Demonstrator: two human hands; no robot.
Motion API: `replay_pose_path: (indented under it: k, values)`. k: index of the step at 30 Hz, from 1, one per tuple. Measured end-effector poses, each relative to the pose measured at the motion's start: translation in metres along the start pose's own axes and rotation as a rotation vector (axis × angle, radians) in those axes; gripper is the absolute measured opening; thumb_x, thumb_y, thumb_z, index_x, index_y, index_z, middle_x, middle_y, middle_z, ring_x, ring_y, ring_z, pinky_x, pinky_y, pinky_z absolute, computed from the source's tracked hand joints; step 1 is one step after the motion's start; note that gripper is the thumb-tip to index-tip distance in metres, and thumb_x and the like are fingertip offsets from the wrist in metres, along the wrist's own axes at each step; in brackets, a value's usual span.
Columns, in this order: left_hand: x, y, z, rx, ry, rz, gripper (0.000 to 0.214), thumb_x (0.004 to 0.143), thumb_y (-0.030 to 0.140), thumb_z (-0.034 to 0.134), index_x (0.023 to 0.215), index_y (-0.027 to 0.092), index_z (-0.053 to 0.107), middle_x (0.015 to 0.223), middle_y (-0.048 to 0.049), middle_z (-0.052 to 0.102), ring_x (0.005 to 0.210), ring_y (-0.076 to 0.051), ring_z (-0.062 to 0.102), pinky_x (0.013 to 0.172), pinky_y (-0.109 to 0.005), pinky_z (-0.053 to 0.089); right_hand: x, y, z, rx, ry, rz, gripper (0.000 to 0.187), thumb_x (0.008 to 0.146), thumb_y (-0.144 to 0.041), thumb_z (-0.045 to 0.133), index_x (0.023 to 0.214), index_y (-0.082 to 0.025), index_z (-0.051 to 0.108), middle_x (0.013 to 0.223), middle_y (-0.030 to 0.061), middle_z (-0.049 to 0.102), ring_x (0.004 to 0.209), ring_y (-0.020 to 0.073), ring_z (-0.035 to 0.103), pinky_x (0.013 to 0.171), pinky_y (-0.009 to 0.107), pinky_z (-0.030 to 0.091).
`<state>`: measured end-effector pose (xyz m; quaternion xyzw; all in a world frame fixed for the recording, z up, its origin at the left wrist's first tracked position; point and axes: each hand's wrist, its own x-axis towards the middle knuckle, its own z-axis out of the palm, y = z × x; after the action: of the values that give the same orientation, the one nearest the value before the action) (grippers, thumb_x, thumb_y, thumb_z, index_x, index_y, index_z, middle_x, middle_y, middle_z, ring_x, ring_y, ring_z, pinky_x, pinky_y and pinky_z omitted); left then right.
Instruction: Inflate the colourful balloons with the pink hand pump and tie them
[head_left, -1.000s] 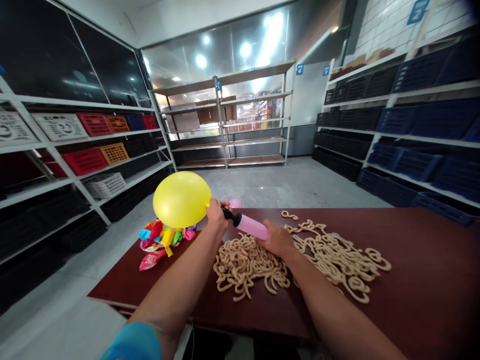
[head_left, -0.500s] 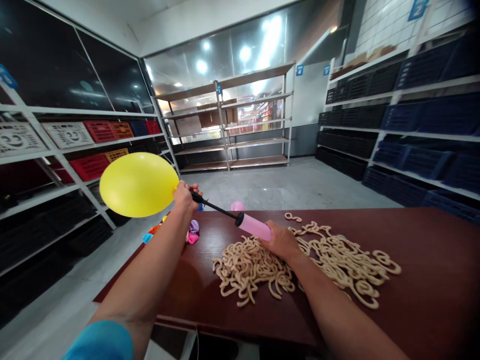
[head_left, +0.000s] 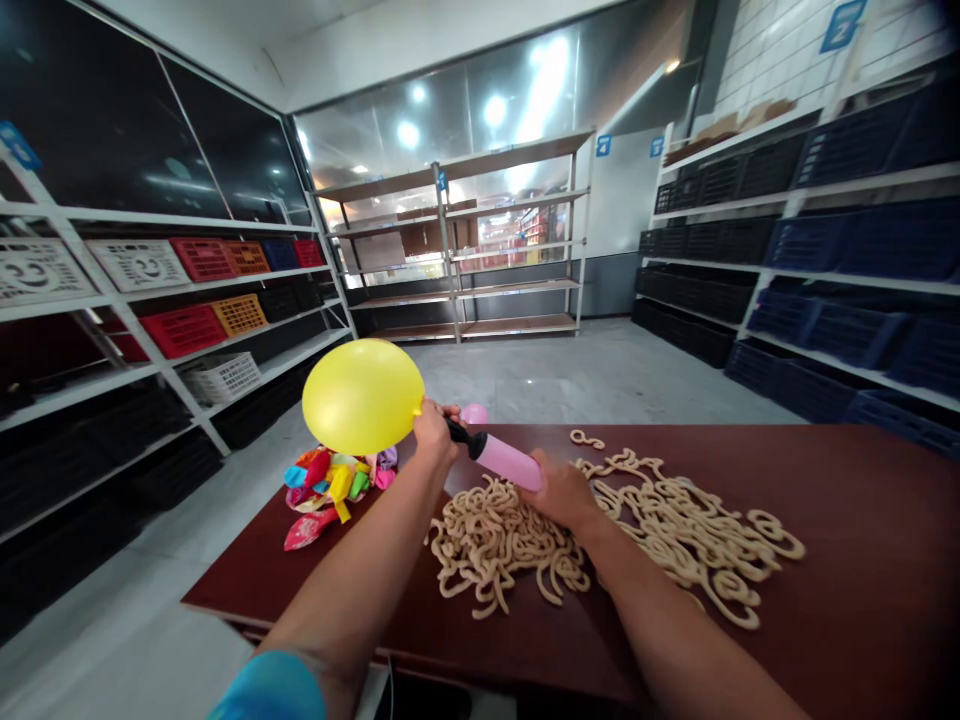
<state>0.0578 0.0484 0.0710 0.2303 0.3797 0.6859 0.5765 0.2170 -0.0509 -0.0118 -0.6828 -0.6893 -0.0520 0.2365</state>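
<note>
A swollen yellow balloon (head_left: pixel 362 397) points left from my left hand (head_left: pixel 436 432). That hand is closed around the balloon's neck and the black end of a hand balloon pump (head_left: pixel 501 458); the join itself is hidden by the fingers. The pump has a pink barrel, held over the table by my right hand (head_left: pixel 559 488), whose fingers wrap its near end. Just below the barrel lies a heap of beige, rope-like curled pieces (head_left: pixel 502 545). Left of my left forearm is a pile of flat balloons (head_left: pixel 341 485) in several colours.
The dark red table (head_left: pixel 847 560) carries more beige curled strands (head_left: pixel 690 530) on the right. A small pink round thing (head_left: pixel 474 413) shows beyond the far edge. Shelves with crates (head_left: pixel 184 332) stand left, dark crates (head_left: pixel 855 325) right, and a metal rack (head_left: pixel 517 325) behind.
My left hand has moved right with the yellow balloon, toward my right hand, pushing the black rod into the pink barrel. The balloon pile is less covered now.
</note>
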Motion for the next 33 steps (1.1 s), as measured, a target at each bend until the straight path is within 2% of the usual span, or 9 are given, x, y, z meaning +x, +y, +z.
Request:
replay_pose_path:
  k: [9, 12, 15, 20, 23, 25, 27, 30, 33]
  values:
    - [0.025, 0.09, 0.003, 0.04, 0.007, 0.107, 0.024, 0.076, 0.027, 0.042, 0.057, 0.02, 0.03, 0.048, 0.0001, 0.046, 0.036, -0.009, 0.038, 0.038, -0.021, 0.034, 0.002, -0.001, -0.008, 0.051, -0.029, 0.079, 0.034, 0.07, -0.042, 0.06, 0.095, -0.021, 0.052, 0.085, 0.0041, 0.064, 0.076, 0.0195, 0.06, 0.061, 0.026, 0.033]
    - [0.031, 0.101, 0.001, 0.036, -0.006, 0.138, 0.025, 0.076, 0.028, 0.043, 0.058, 0.02, 0.029, 0.048, 0.0005, 0.045, 0.036, -0.008, 0.037, 0.037, -0.02, 0.032, 0.003, 0.0, -0.009, 0.05, -0.032, 0.079, 0.035, 0.069, -0.042, 0.061, 0.095, -0.021, 0.052, 0.083, 0.0042, 0.064, 0.076, 0.0195, 0.06, 0.062, 0.026, 0.034]
    - [0.028, 0.085, -0.003, 0.022, 0.025, 0.117, 0.025, 0.077, 0.03, 0.041, 0.058, 0.019, 0.029, 0.049, 0.0003, 0.046, 0.037, -0.008, 0.037, 0.038, -0.02, 0.032, 0.002, 0.0, -0.009, 0.016, -0.044, 0.068, 0.036, 0.069, -0.043, 0.062, 0.095, -0.02, 0.052, 0.084, 0.0049, 0.064, 0.078, 0.0202, 0.06, 0.064, 0.027, 0.034]
    - [0.004, 0.024, -0.004, 0.001, 0.043, 0.018, 0.026, 0.079, 0.032, 0.04, 0.058, 0.019, 0.031, 0.05, -0.0002, 0.047, 0.037, -0.007, 0.038, 0.039, -0.02, 0.035, 0.0, -0.001, -0.007, -0.011, -0.077, 0.061, 0.036, 0.07, -0.043, 0.06, 0.097, -0.019, 0.052, 0.087, 0.006, 0.064, 0.08, 0.0201, 0.059, 0.067, 0.027, 0.035]
    - [-0.007, 0.0, -0.003, -0.009, 0.005, 0.008, 0.026, 0.079, 0.032, 0.041, 0.058, 0.019, 0.031, 0.05, 0.0, 0.048, 0.037, -0.008, 0.04, 0.04, -0.021, 0.035, -0.001, -0.002, -0.007, -0.006, -0.083, 0.068, 0.036, 0.072, -0.043, 0.059, 0.097, -0.019, 0.053, 0.087, 0.0063, 0.064, 0.081, 0.0203, 0.059, 0.069, 0.027, 0.035]
    - [-0.008, -0.003, -0.004, -0.012, 0.003, -0.012, 0.025, 0.078, 0.031, 0.042, 0.058, 0.019, 0.031, 0.049, 0.0005, 0.047, 0.038, -0.008, 0.04, 0.04, -0.02, 0.036, -0.001, -0.003, -0.008, 0.001, -0.089, 0.058, 0.038, 0.071, -0.043, 0.06, 0.1, -0.019, 0.053, 0.089, 0.0066, 0.063, 0.083, 0.0208, 0.059, 0.072, 0.028, 0.036]
    - [-0.004, 0.001, -0.006, -0.018, 0.026, -0.027, 0.024, 0.077, 0.029, 0.042, 0.058, 0.019, 0.032, 0.049, 0.0009, 0.047, 0.037, -0.008, 0.04, 0.04, -0.02, 0.036, -0.001, -0.004, -0.011, 0.014, -0.059, 0.012, 0.05, 0.069, -0.047, 0.063, 0.109, -0.019, 0.051, 0.099, 0.0086, 0.062, 0.09, 0.0228, 0.057, 0.078, 0.031, 0.035]
    - [0.002, 0.006, -0.011, -0.049, 0.056, -0.017, 0.023, 0.078, 0.027, 0.041, 0.058, 0.019, 0.032, 0.049, 0.0008, 0.046, 0.037, -0.008, 0.04, 0.04, -0.021, 0.036, -0.003, -0.009, -0.02, 0.023, 0.082, -0.075, 0.076, 0.067, -0.056, 0.062, 0.129, -0.017, 0.038, 0.117, 0.014, 0.053, 0.103, 0.0275, 0.05, 0.088, 0.039, 0.03]
    - [-0.003, 0.001, -0.013, -0.073, 0.054, -0.021, 0.024, 0.079, 0.028, 0.04, 0.058, 0.019, 0.032, 0.05, 0.0006, 0.047, 0.038, -0.008, 0.041, 0.04, -0.021, 0.037, -0.008, -0.019, -0.031, 0.035, 0.196, -0.153, 0.079, 0.072, -0.054, 0.059, 0.137, -0.02, 0.029, 0.126, 0.0136, 0.047, 0.108, 0.0282, 0.045, 0.094, 0.043, 0.024]
